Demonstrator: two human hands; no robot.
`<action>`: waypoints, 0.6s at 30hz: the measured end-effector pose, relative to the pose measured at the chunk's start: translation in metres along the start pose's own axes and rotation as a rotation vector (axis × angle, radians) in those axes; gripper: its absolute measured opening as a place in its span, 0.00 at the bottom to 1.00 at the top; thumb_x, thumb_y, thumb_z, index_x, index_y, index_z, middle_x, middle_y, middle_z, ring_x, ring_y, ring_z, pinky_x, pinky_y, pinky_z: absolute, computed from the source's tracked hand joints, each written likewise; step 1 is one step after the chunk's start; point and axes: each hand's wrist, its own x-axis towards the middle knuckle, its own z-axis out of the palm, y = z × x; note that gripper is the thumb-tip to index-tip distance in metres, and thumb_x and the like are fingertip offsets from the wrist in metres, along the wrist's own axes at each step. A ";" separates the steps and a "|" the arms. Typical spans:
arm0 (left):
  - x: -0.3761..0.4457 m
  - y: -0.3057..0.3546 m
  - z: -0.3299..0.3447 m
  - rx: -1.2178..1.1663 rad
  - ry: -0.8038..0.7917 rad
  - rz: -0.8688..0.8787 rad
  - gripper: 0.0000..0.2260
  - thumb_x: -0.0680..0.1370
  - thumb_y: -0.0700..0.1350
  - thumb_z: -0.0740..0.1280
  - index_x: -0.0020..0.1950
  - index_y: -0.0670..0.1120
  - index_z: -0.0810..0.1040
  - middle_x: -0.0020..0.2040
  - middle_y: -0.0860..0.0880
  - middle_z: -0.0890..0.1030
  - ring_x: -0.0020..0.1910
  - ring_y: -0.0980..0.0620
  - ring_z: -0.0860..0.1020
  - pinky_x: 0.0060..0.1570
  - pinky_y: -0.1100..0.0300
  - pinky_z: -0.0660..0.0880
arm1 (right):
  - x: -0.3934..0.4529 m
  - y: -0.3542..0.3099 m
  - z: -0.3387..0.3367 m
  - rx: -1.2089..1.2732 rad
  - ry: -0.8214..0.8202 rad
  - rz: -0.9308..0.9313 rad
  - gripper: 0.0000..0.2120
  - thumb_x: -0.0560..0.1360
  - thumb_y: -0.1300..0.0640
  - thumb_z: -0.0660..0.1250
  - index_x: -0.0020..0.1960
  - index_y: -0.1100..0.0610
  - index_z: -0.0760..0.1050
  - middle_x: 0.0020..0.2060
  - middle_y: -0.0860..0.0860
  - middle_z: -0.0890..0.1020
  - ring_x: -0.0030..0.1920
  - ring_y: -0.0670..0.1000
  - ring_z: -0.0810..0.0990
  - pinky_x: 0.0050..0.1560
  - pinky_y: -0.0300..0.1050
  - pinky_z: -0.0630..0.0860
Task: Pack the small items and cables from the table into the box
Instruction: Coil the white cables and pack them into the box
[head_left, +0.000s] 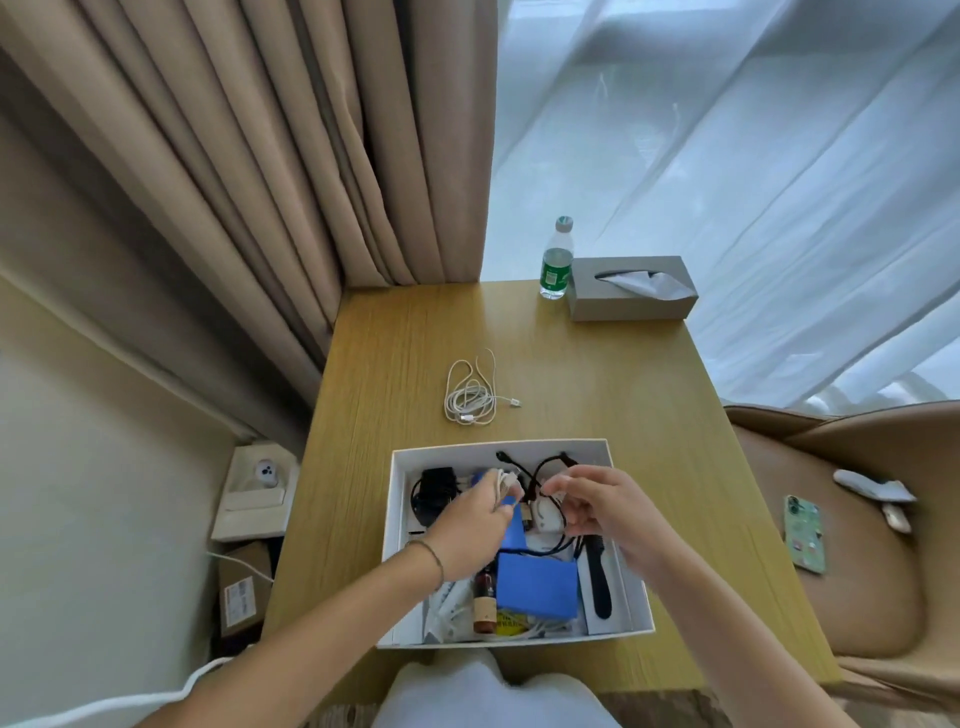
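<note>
A white open box (631, 608) sits at the near edge of the wooden table (597, 374). Inside lie black cables (540, 470), a black charger (435, 491), a blue pouch (537, 584), a small brown bottle (484, 597) and a black comb (597, 577). My left hand (470, 525) hovers over the box's middle, pinching a coiled white cable (143, 483). Just to its right, my right hand (602, 506) has its fingers curled around a thin cable end; the grip is hard to make out. Another coiled white cable (470, 397) rests on the table beyond the box.
A water bottle (557, 260) and a grey tissue box (631, 288) stand at the table's far right corner. A tan chair (857, 519) on the right carries a phone (805, 532). Curtains hang behind. Cardboard boxes (241, 587) sit on the floor at left.
</note>
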 end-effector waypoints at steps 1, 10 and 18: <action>0.001 -0.002 0.011 0.093 -0.054 0.010 0.05 0.83 0.40 0.56 0.57 0.44 0.68 0.35 0.45 0.69 0.32 0.47 0.67 0.33 0.53 0.65 | -0.002 0.003 -0.004 0.018 0.020 -0.007 0.12 0.82 0.60 0.63 0.47 0.58 0.86 0.30 0.52 0.77 0.32 0.49 0.76 0.40 0.45 0.80; 0.003 -0.014 0.088 0.619 -0.251 0.040 0.11 0.78 0.39 0.59 0.59 0.47 0.66 0.42 0.46 0.73 0.43 0.40 0.77 0.38 0.50 0.72 | -0.017 0.017 -0.019 0.058 0.085 -0.035 0.12 0.82 0.63 0.62 0.48 0.60 0.85 0.28 0.50 0.78 0.30 0.47 0.76 0.36 0.42 0.81; 0.009 -0.014 0.093 0.542 -0.309 0.106 0.29 0.75 0.64 0.59 0.73 0.56 0.62 0.39 0.56 0.73 0.35 0.59 0.71 0.30 0.60 0.66 | -0.024 0.023 -0.019 0.075 0.066 -0.034 0.12 0.82 0.64 0.62 0.48 0.61 0.84 0.27 0.49 0.78 0.29 0.46 0.77 0.36 0.42 0.80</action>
